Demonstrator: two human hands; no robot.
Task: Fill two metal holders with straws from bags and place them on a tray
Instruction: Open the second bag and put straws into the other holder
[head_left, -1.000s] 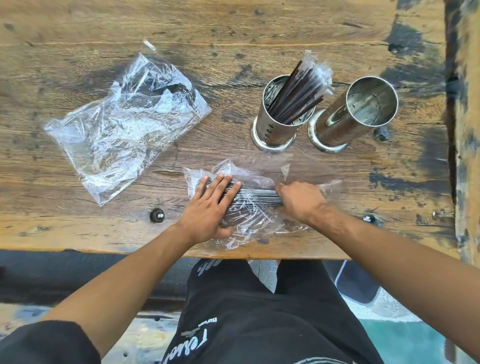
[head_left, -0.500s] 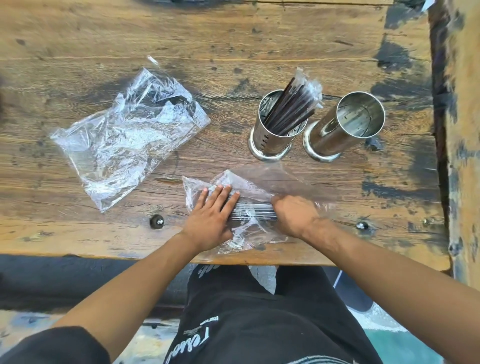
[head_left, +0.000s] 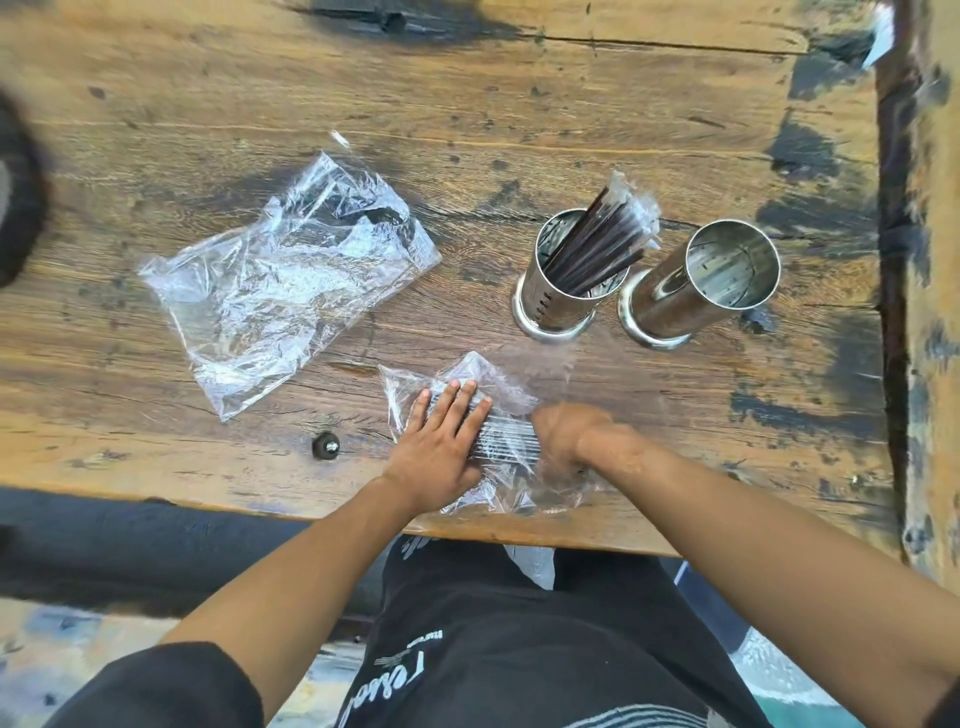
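A clear bag of dark straws (head_left: 506, 441) lies near the table's front edge. My left hand (head_left: 441, 447) presses flat on the bag's left part, fingers spread. Blurred by motion, my right hand (head_left: 569, 431) is closed around the straw bundle at the bag's right end. Two metal holders stand behind them: the left holder (head_left: 558, 291) has wrapped dark straws (head_left: 602, 239) leaning out of it, and the right holder (head_left: 701, 283) has nothing inside. No tray is in view.
A crumpled clear bag without straws (head_left: 280, 280) lies at the left on the worn wooden table (head_left: 519, 104). A small dark knob (head_left: 325, 446) sits near the front edge. A wooden beam (head_left: 930, 260) runs along the right side.
The view has shifted, so everything sits lower in frame. My right hand has become blurred at the straw bundle's end. My left hand stays pressed on the bag.
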